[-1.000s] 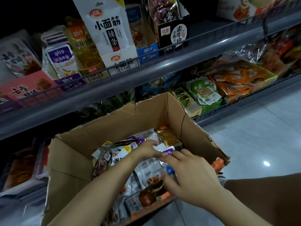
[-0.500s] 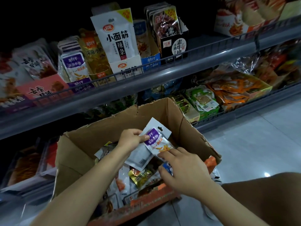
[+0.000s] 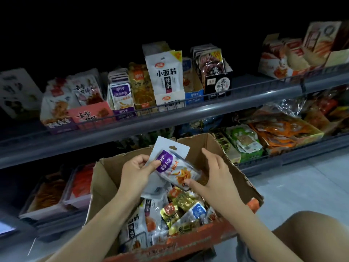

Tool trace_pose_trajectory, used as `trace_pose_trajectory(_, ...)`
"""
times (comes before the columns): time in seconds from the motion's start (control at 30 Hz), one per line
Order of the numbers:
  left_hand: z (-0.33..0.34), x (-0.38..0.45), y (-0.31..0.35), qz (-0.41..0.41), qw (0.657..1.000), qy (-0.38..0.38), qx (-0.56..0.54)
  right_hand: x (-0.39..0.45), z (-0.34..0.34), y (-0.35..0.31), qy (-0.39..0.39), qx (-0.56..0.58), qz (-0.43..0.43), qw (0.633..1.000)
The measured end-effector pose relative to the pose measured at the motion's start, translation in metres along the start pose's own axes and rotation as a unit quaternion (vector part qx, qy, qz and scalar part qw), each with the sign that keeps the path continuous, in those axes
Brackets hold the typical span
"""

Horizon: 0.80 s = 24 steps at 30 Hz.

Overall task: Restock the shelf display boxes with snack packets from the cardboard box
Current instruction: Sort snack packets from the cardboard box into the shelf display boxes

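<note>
left hand point(image 3: 135, 172) pinches purple-white snack packet point(image 3: 174, 165) above cardboard box point(image 3: 236, 167); right hand point(image 3: 217, 174) fingers grasp its lower end.

Dim overall: black from ten to two o'clock, the floor point(image 3: 311, 178) at four o'clock brightest. Shelves point(image 3: 170, 118) bow with wide-angle distortion; packets point(image 3: 20, 91) at nine o'clock are soft and smeared.

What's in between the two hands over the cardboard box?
In the head view, a purple-and-white snack packet spans between them: left hand pinches its top, right hand touches its bottom.
</note>
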<state>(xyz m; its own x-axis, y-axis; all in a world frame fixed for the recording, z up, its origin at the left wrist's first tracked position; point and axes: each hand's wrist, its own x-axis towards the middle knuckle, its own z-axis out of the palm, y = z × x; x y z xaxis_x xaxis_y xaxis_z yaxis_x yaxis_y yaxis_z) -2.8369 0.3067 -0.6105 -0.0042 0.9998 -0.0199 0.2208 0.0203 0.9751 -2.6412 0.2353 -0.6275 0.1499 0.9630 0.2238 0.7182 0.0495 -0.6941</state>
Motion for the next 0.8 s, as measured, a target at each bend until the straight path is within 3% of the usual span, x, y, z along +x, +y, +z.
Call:
trace_pose_trajectory(0.1, -0.007, -0.008, -0.002, 0.015, 1.000, -0.020, 0.004, 0.009, 0.008, -0.011, -0.053, -0.011, 0.023, 0.998)
trace_pose_trajectory(0.17, -0.010, -0.008, -0.006, -0.040, 0.996, -0.031, -0.067, 0.013, 0.016, -0.016, -0.096, -0.035, 0.039, 0.994)
trace_pose_trajectory(0.27, -0.010, -0.005, -0.010, -0.162, 0.964, -0.061, -0.201, 0.017, 0.024, -0.021, -0.140, 0.018, 0.087, 0.986)
trace_pose_trajectory(0.4, -0.011, 0.004, -0.011, -0.207, 0.939, -0.088, -0.262, 0.024, 0.031, -0.018, -0.145, 0.102, 0.120, 0.977)
trace_pose_trajectory(0.67, -0.011, 0.011, -0.013, -0.239, 0.930, -0.118, -0.252, 0.029, 0.038, -0.009, -0.154, 0.297, 0.198, 0.921)
trace_pose_trajectory(0.8, -0.009, 0.014, -0.013, -0.253, 0.929, -0.114, -0.246, 0.028, 0.040, -0.004, -0.153, 0.318, 0.217, 0.910)
